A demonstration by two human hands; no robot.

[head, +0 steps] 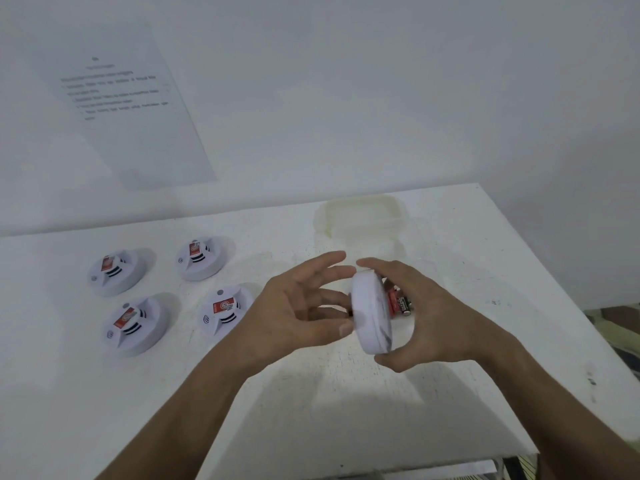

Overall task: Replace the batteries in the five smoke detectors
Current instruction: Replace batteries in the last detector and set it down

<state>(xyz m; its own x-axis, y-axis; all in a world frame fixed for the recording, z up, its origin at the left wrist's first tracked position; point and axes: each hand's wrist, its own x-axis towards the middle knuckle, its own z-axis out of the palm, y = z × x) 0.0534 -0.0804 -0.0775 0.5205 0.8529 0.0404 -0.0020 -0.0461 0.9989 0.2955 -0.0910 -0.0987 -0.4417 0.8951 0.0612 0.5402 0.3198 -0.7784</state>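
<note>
A printed sheet of paper [121, 98] hung on the wall in the upper left of the frame, its text too blurred to read. Below it, on the left part of the white surface [311, 410], four smoke detectors lay face up in two rows: the far-left detector [116, 271] and the far-right detector [202, 258] behind, the near-left detector [136, 325] and the near-right detector [225, 315] in front, each with a red label on top and all apart from one another.

At the centre of the frame the left hand [304, 306] was spread, fingers straight and loosely fanned, its fingertips touching the left face of the fifth detector [372, 310], which was raised above the surface and turned on edge. The right hand [422, 317] clasped that detector from the right, thumb under its lower rim and fingers curled over the top rim. Just behind the detector, between it and the right palm, red batteries [398, 303] showed; whether they lay on the surface or sat in the hand could not be told.

Farther back, right of centre, a translucent plastic container [363, 220] stood on the surface near the wall.
</note>
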